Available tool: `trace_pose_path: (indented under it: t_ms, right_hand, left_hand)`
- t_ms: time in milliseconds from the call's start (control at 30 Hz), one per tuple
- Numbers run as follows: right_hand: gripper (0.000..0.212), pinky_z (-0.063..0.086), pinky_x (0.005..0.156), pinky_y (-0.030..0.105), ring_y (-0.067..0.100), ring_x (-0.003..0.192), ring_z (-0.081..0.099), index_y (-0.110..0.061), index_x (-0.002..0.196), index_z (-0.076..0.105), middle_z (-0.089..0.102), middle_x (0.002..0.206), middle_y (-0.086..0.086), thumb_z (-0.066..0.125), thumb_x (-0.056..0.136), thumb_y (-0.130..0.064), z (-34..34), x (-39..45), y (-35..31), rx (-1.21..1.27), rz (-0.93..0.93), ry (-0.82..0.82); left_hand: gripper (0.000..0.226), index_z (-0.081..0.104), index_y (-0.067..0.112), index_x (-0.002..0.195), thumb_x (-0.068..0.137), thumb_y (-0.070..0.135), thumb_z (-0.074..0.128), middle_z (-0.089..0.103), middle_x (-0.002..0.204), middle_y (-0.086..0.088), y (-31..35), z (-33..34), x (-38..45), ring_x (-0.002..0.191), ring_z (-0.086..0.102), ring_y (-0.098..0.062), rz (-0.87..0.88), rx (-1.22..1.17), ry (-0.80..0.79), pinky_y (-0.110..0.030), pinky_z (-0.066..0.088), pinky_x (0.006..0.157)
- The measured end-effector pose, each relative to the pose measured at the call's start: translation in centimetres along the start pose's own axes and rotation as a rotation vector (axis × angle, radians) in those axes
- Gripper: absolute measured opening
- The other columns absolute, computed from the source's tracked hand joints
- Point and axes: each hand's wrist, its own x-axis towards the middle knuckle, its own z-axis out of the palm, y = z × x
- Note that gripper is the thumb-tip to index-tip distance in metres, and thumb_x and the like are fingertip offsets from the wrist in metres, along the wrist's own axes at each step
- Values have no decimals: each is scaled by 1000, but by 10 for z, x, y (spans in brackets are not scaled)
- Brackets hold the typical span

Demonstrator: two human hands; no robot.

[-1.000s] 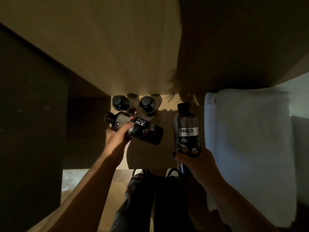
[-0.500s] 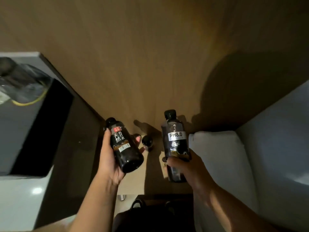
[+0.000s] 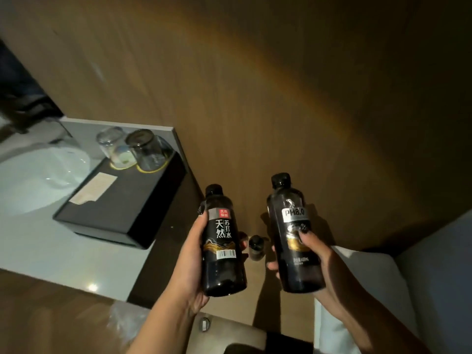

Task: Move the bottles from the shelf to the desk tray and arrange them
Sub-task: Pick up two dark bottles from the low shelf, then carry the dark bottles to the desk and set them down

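Two dark bottles with black caps are held upright in the air: the soda water bottle (image 3: 223,245), with white Chinese characters and a barcode, wrapped in the left hand (image 3: 190,261); the PH8.0 bottle (image 3: 293,236) clasped by the right hand (image 3: 315,259). Since half a second ago both have risen clear of the shelf. At ten o'clock the black tray (image 3: 122,200) on the pale surface (image 3: 51,251) has come into full view, carrying two upturned glasses (image 3: 132,149).

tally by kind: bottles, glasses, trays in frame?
Bottles: 3. One in the left hand, one in the right hand, one on the shelf below; another may be hidden.
Glasses: 2, upside down.
Trays: 1, black.
Total: 6
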Motion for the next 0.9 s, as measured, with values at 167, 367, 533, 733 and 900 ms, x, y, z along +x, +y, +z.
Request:
trace_pose_path:
  t_ms: [167, 367, 533, 733, 900]
  right_hand:
    - [66, 52, 74, 43, 36, 81, 67, -9, 118, 53, 70, 91, 20, 69, 60, -34, 27, -8, 8, 11, 15, -87]
    - [95, 55, 61, 38, 33, 65, 62, 0, 115, 58, 64, 84, 23, 87, 44, -55, 71, -2, 34, 99, 70, -97]
    - [102, 54, 60, 38, 32, 65, 63, -2, 125, 52, 63, 86, 23, 86, 45, -56, 131, 9, 71, 102, 128, 0]
    - [63, 54, 65, 39, 30, 68, 62, -3, 109, 60, 64, 86, 22, 58, 74, -54, 221, 6, 130, -14, 56, 45]
    - [65, 54, 60, 37, 29, 68, 63, -2, 115, 55, 62, 88, 22, 52, 78, -54, 294, 13, 178, -54, 40, 46]
  left_hand:
    - [49, 59, 10, 116, 83, 46, 53, 68, 96, -23, 9, -16, -24, 73, 67, -31, 35, -55, 25, -36, 56, 67]
    - [52, 60, 13, 117, 79, 48, 56, 69, 92, -19, 23, -65, -50, 78, 67, -31, 85, -150, 69, -36, 58, 56]
    - [53, 61, 8, 113, 80, 49, 57, 69, 78, -17, 38, -129, -81, 70, 67, -32, 36, -7, 97, -35, 56, 59]
    - [51, 47, -8, 127, 93, 29, 44, 65, 52, -17, 70, -233, -110, 45, 65, -23, 35, 106, 194, -25, 52, 42]
    - [30, 52, -4, 100, 101, 13, 28, 53, 33, -9, 110, -318, -136, 23, 51, -10, 202, 184, 258, -18, 35, 24]
